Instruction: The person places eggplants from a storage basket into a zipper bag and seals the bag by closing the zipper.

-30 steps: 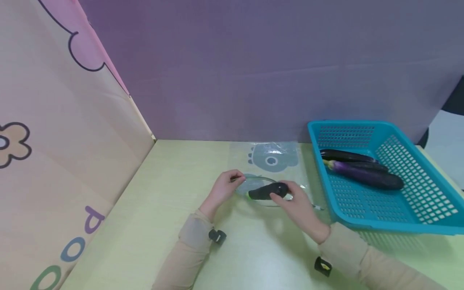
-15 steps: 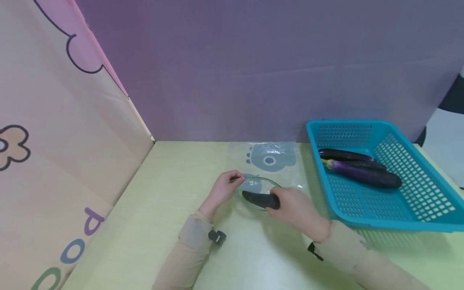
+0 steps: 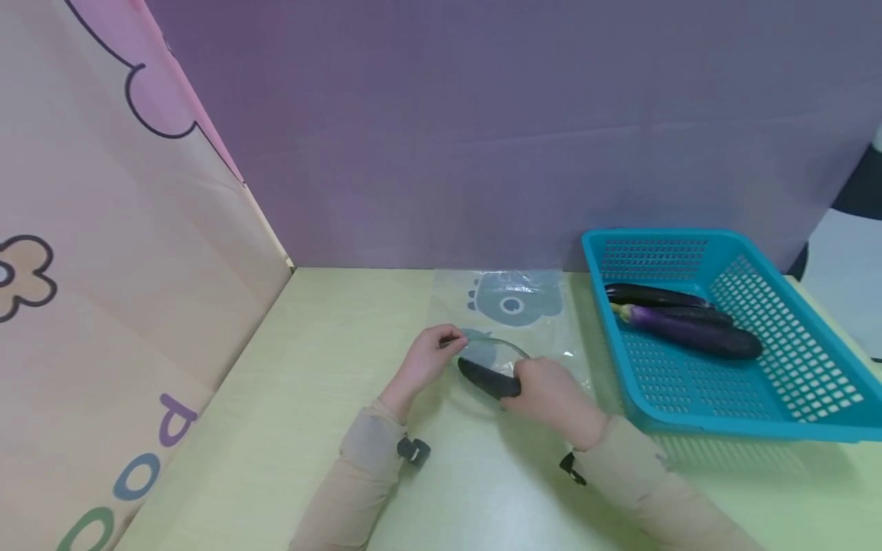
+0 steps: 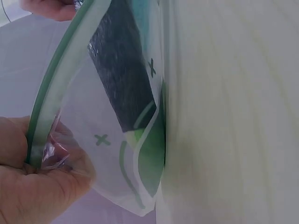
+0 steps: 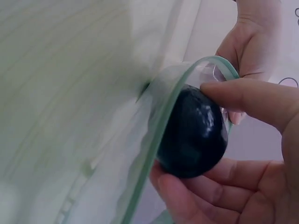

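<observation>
My left hand (image 3: 429,360) pinches the green-edged mouth of a clear zip bag (image 3: 520,300) between thumb and fingers, holding it raised off the table. A dark eggplant (image 3: 486,378) is in my right hand (image 3: 556,399), whose thumb and fingers grip its glossy round end. Through the bag's wall in the left wrist view, the eggplant's green stem end (image 4: 134,139) shows inside, pointing to the bag's lower part. The round end (image 5: 192,135) still sticks out past the bag's green rim (image 5: 161,140) in the right wrist view.
A blue perforated basket (image 3: 613,348) stands at the right, with several eggplants (image 3: 696,329) lying in it. The pale table (image 3: 331,337) meets a purple backdrop (image 3: 441,138) behind and a printed panel (image 3: 145,252) at the left.
My right hand has moved left and turned over the eggplant's round end, sliding the eggplant deeper into the bag and tilting it. The left hand stays at the bag's mouth.
</observation>
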{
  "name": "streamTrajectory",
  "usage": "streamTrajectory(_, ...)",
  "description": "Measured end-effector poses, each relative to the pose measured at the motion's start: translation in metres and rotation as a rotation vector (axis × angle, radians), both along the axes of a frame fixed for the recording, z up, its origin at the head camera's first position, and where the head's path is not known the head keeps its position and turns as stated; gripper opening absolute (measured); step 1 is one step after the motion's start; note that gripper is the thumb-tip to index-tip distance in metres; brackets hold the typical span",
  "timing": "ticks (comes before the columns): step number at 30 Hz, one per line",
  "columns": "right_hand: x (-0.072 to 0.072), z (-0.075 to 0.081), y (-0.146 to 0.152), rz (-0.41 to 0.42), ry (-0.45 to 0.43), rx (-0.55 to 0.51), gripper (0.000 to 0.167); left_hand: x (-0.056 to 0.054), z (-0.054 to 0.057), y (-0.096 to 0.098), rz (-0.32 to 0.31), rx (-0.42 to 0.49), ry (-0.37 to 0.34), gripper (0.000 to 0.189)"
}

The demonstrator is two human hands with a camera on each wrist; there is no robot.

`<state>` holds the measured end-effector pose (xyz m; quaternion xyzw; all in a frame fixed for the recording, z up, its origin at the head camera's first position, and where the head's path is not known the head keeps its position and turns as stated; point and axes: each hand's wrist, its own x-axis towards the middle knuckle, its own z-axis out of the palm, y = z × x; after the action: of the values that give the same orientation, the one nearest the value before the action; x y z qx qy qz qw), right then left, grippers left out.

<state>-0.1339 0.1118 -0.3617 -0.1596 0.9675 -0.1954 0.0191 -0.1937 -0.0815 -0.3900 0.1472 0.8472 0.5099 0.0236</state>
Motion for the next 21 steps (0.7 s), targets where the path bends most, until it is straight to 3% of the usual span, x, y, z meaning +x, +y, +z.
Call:
streamTrajectory(10, -0.003, -0.013, -0.008, -0.032, -0.072, -0.119, 0.021, 0.001, -0.003, 0.001, -0.011, -0.006, 0.010, 0.015)
streamTrajectory(21, -0.005, -0.020, -0.013, -0.078, -0.097, -0.152, 0.027, 0.003, -0.002, 0.002, -0.003, -0.014, -0.001, 0.013)
